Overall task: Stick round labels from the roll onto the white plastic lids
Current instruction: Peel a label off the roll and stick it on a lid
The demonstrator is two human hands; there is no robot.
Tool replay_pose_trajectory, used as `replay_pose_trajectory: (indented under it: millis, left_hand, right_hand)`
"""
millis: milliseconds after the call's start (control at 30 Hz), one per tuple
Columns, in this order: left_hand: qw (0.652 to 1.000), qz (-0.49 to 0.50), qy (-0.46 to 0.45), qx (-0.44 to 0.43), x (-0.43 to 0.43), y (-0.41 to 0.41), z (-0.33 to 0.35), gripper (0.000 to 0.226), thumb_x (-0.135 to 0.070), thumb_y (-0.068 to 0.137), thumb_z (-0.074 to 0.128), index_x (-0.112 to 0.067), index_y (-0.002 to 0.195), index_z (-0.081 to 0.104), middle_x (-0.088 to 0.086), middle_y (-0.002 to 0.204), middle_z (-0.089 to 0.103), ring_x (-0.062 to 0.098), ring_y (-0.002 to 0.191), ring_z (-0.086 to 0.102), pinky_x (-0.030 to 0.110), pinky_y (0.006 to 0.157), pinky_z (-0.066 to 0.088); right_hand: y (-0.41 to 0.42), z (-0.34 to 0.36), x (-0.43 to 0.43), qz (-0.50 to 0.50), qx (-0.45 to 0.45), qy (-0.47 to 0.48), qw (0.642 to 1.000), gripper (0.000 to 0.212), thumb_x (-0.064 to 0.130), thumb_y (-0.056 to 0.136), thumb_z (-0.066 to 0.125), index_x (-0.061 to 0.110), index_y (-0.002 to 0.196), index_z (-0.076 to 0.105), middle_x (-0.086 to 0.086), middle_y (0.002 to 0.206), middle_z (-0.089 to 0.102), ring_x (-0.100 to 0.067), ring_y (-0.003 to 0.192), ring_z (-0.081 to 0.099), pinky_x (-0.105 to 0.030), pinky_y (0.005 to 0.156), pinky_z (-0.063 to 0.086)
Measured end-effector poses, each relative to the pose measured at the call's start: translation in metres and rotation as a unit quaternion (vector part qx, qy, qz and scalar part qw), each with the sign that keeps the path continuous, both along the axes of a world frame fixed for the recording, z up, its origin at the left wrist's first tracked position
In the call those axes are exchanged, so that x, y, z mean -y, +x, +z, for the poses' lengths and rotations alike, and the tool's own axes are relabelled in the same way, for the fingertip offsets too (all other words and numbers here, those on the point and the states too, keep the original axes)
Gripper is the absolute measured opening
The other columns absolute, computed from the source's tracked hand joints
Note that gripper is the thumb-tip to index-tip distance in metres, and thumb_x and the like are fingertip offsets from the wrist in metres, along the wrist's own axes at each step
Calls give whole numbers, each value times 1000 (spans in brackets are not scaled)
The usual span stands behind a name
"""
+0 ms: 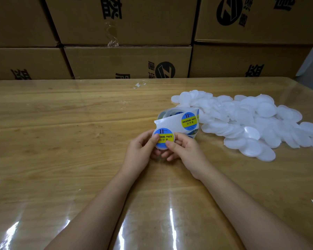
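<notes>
- The lid [162, 148] in the hands is a round white plastic disc. Only a thin pale rim of it shows around a round label [165, 138] that covers nearly its whole face.
- The label is blue at top and bottom, with a yellow band across the middle bearing black print that reads "SOLDERING PASTE" over a line of Chinese characters.
- The left hand [140, 151] and right hand [185, 152] are close together, both gripping the lid just above the bench [61, 123]. The left thumb presses on the label's left edge and the right thumb on its lower right, with the fingers curled beneath.
- The lid's labelled face is turned up towards the camera. Being round it has no long axis, but the yellow band runs left to right and the print reads upright to the person.
- The roll [177, 112] lies just beyond the hands. Its loose white backing strip curls towards them and carries a second label [189, 121] whose band tilts up to the right.
- A pile of lids [251, 123], all bare white, is heaped to the right of the roll and touches it.
- The bench is pale wood grain under a clear plastic sheet [152, 222] that throws bright glare streaks.
- A small torn scrap [139, 85] lies near the far edge.
- Behind the bench, stacked cardboard boxes [125, 60] with black printed characters and a round logo fill the background.
</notes>
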State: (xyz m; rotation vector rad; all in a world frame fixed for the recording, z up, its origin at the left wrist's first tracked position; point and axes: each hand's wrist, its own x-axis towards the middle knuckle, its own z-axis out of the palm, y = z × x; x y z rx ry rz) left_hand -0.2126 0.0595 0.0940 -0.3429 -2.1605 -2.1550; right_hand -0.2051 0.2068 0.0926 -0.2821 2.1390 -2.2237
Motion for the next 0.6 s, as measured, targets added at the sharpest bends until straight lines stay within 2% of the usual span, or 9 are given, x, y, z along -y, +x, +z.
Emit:
replay_pose_trajectory:
  millis: [133,200,300,467,600]
  left_hand:
    - [1000,17,6,-7,-1,1,1,19,-14,97,50,-21,97,68,-8,69,68,5,52,54,17,51,45]
    - [1000,27,6,-10,-2,0,0,19,-13,97,49,-14,101,68,-11,70,68,-1,53,54,14,50,43]
    - [999,40,-4,-17,-1,0,0,18,-13,97,49,-13,101,67,-16,67,67,-6,53,54,9,51,41]
    - [999,41,-4,-3,-2,1,0,20,-18,98,48,-23,96,68,-10,73,69,3,62,59,20,49,46]
    - [999,47,-9,-16,-2,1,0,21,-18,98,48,-25,96,68,-10,73,69,4,62,59,20,50,46]
  right_hand:
    - [2,3,0,10,7,-7,1000,15,7,95,50,-1,104,60,-5,76,69,-13,62,66,-20,54,51]
    - [2,4,0,15,12,-7,1000,17,8,96,48,-2,103,60,-6,77,69,-14,61,67,-20,52,51]
    - [3,6,2,17,18,-14,1000,16,9,97,47,4,98,63,-3,75,70,-15,60,67,-20,50,50]
    - [5,9,3,14,21,-19,999,20,11,98,46,11,92,64,-1,71,72,-16,59,68,-19,47,50]
    - [5,10,5,12,25,-22,999,21,14,99,45,12,90,64,-2,71,72,-17,60,69,-18,46,49]
